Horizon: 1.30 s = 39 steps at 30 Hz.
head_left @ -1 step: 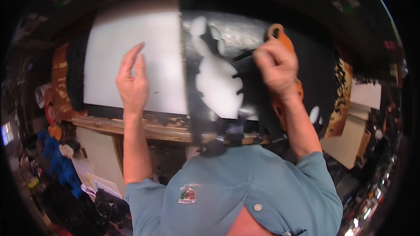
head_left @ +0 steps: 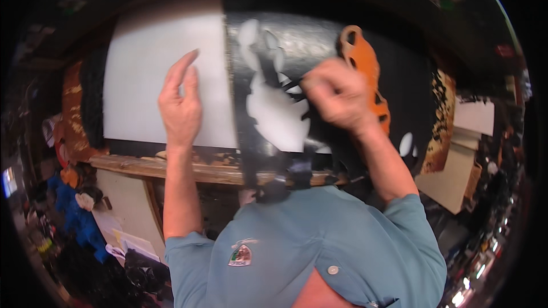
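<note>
My left hand [head_left: 182, 102] hovers over a large white sheet [head_left: 137, 80], palm turned inward, thumb and fingers apart, holding nothing. My right hand [head_left: 337, 91] is closed and smeared by motion. A thin dark strip [head_left: 292, 84] sticks out from its fingertips to the left; its exact kind cannot be made out. This strip reaches over a white irregular shape [head_left: 277, 120] with notched edges, which shows against a glossy black sheet [head_left: 251, 154]. Just beyond my right hand lies an orange flat shape [head_left: 365, 60] with holes through it, partly hidden by the hand.
A worn wooden edge [head_left: 148, 165] runs along the near side of the work surface. Rusty, paint-flecked panels flank it, one at the left [head_left: 74, 114] and one at the right [head_left: 439, 137]. Pale boards [head_left: 451, 182] lean at the lower right. Blue cloth [head_left: 80, 217] lies at the lower left.
My right hand has swung left, away from the orange shape and toward the white notched shape, with the dark strip still in it. My left hand has shifted slightly right over the white sheet.
</note>
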Tool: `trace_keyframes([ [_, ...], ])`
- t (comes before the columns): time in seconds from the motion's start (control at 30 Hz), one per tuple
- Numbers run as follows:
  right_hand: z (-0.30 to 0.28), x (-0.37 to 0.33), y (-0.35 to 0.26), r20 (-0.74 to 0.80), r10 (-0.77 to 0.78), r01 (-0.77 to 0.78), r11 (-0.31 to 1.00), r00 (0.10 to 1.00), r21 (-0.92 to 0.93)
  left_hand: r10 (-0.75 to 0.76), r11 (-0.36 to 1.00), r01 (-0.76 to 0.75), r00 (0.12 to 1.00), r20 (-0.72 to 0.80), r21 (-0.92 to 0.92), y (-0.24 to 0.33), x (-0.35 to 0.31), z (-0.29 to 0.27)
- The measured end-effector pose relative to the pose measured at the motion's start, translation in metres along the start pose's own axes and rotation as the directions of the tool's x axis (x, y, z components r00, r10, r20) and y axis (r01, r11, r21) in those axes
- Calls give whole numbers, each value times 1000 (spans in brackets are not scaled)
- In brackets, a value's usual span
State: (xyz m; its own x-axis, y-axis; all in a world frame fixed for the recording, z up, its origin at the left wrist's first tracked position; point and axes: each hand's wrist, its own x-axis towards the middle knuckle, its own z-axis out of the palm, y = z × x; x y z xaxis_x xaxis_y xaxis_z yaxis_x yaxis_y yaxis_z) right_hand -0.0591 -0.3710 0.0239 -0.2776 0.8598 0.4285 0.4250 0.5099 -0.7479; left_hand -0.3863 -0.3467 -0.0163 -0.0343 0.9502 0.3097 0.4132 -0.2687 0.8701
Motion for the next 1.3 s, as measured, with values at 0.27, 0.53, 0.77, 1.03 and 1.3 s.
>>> trace_keyframes([
  [0.27,-59,-78,-37,-117,238,-257,731,964,-632,85,849,-344,838,540,401,44,-45,109],
  [0.53,-49,-122,-2,-91,332,-297,649,939,-700,366,713,-500,863,348,492,-6,6,134],
  [0.77,-44,-83,19,-198,298,-355,693,934,-627,259,937,-294,947,187,190,0,41,136],
  [1.03,-44,-67,41,-230,243,-335,676,942,-657,398,737,-585,780,483,338,50,-21,150],
  [1.3,-49,-69,28,-178,292,-330,639,940,-695,247,752,-606,625,740,261,78,-40,85],
])
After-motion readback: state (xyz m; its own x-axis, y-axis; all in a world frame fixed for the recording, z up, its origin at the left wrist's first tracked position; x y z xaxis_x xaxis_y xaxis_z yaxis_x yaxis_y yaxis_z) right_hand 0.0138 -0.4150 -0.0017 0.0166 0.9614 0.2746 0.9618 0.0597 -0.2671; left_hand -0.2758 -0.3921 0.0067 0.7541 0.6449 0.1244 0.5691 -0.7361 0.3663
